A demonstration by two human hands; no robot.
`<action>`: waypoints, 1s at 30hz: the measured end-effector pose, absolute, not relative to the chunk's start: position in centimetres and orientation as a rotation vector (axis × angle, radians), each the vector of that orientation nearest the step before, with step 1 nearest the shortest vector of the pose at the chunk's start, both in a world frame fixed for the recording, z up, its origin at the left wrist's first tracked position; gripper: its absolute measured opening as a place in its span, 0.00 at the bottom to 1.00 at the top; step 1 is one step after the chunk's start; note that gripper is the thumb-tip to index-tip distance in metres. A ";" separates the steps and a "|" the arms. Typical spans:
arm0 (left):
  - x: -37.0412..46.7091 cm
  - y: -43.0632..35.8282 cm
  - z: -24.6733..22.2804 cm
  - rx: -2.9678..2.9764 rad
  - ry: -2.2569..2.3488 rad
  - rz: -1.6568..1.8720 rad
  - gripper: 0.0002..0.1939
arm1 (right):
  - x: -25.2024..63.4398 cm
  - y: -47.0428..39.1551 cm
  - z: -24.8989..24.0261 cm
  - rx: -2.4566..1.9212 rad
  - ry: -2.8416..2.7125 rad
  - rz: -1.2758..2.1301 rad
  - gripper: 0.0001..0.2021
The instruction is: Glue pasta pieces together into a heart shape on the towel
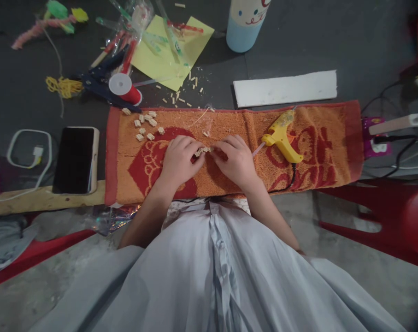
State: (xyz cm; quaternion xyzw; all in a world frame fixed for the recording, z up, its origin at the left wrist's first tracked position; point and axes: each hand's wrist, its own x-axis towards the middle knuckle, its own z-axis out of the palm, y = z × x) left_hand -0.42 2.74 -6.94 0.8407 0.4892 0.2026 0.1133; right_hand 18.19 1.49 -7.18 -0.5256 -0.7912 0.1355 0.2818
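Note:
Between my two hands is a short row of small pale wooden pieces (203, 151), over the middle of an orange and red towel (226, 175). My left hand (181, 159) pinches its left part between thumb and fingers. At the right end, the fingertips of my right hand (235, 159) close on it; how much they grip is hidden. Several little pale wooden clusters (150, 123) lie on the towel's upper left. A yellow hot glue gun (283, 137) with a glue stick in its back rests to the right of my right hand.
Beyond the towel are a white board (285, 89), a blue and white bottle (245, 25), yellow paper (143, 60), a red thread spool (131, 92), a dark blue tool (98, 80) and scattered wooden bits (177, 96). A phone (73, 159) and white cable (50, 152) lie left. Red chairs (378, 226) flank me.

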 end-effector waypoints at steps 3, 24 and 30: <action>-0.4 2.7 -6.8 2.463 1.428 0.592 0.10 | 18.2 1.5 -7.4 -1.408 -2.090 0.409 0.06; -0.6 2.7 -6.7 2.414 1.410 0.530 0.11 | 18.4 1.2 -8.0 -1.439 -2.075 0.360 0.06; -0.6 2.7 -6.7 2.448 1.406 0.544 0.10 | 18.3 1.2 -8.2 -1.415 -2.069 0.312 0.06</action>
